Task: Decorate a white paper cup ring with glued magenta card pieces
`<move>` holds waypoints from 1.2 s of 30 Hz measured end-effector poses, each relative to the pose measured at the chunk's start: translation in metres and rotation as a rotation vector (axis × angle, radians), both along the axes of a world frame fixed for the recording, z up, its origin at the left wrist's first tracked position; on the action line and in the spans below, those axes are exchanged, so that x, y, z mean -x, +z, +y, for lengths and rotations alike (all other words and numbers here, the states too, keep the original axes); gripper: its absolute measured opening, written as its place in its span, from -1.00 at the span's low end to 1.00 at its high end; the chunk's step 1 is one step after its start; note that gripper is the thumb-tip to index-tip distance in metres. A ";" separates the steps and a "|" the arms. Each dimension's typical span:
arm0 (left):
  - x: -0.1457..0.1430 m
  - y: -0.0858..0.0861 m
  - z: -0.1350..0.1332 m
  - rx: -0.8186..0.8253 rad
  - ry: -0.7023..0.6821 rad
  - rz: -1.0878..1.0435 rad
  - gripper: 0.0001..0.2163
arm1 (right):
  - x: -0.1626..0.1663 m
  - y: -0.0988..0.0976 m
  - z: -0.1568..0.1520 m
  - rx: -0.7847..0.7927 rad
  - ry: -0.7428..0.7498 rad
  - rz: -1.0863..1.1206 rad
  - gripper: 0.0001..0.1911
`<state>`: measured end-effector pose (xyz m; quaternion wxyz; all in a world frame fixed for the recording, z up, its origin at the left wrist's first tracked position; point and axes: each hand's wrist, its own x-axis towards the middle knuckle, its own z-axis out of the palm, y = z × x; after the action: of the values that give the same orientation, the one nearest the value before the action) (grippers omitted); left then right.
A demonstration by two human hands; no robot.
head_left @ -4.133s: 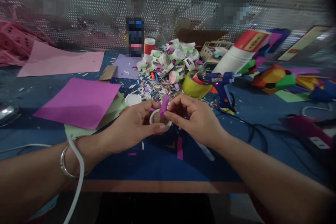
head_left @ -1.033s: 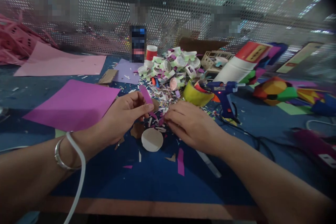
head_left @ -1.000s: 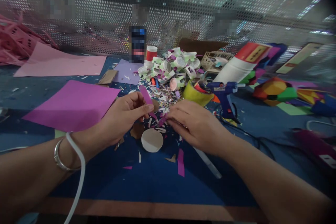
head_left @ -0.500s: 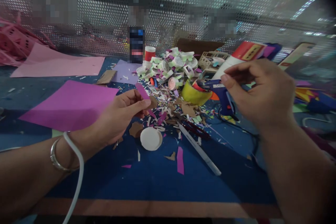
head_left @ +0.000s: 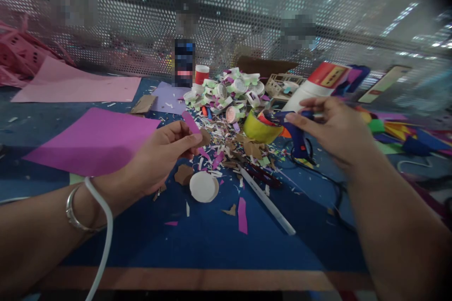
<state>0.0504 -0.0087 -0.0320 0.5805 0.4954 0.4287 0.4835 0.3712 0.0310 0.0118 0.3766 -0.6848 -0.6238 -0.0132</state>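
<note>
My left hand is closed, pinching a purple paper strip and a small brown cardboard disc between thumb and fingers. At the blue glue gun, my right hand has its thumb and fingers apart, around the gun's rear end. The thumb overlaps the gun; whether it presses on it is unclear. The gun's front rests at a yellow tape roll. Below my left hand lie a round white lid-like piece and a brown cardboard scrap.
Purple sheet and pink sheet lie left. A pile of small white and green paper pieces stands among scraps. A white utility knife, dark-handled scissors and a red-and-white bottle are nearby. The gun's cord trails right.
My right hand has moved down and left, bringing its thumb and fingers around the glue gun's rear. My left hand keeps the strip and disc almost still.
</note>
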 end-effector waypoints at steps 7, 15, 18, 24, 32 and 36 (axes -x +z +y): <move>0.000 0.003 -0.001 0.023 0.009 -0.035 -0.84 | 0.009 0.001 -0.007 0.338 0.081 0.148 -0.76; 0.002 0.001 -0.001 0.004 -0.013 -0.031 -0.87 | 0.000 -0.005 -0.002 0.323 0.052 0.027 -0.64; 0.003 0.002 -0.002 -0.005 -0.018 -0.039 -0.88 | -0.002 -0.003 -0.003 0.231 0.001 -0.106 -0.59; 0.002 0.004 -0.002 0.000 -0.012 -0.037 -0.88 | 0.004 0.001 -0.010 0.106 -0.058 -0.126 -0.56; 0.002 -0.002 0.005 0.013 0.003 -0.058 -0.88 | 0.022 -0.013 -0.022 -0.093 0.347 -0.046 -0.77; 0.001 -0.004 0.008 0.029 0.020 -0.035 -0.86 | 0.038 -0.020 -0.039 -0.005 0.421 -0.056 -0.71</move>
<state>0.0494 -0.0010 -0.0357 0.5900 0.4741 0.4304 0.4918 0.3329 -0.0075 -0.0082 0.3553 -0.5376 -0.7633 0.0454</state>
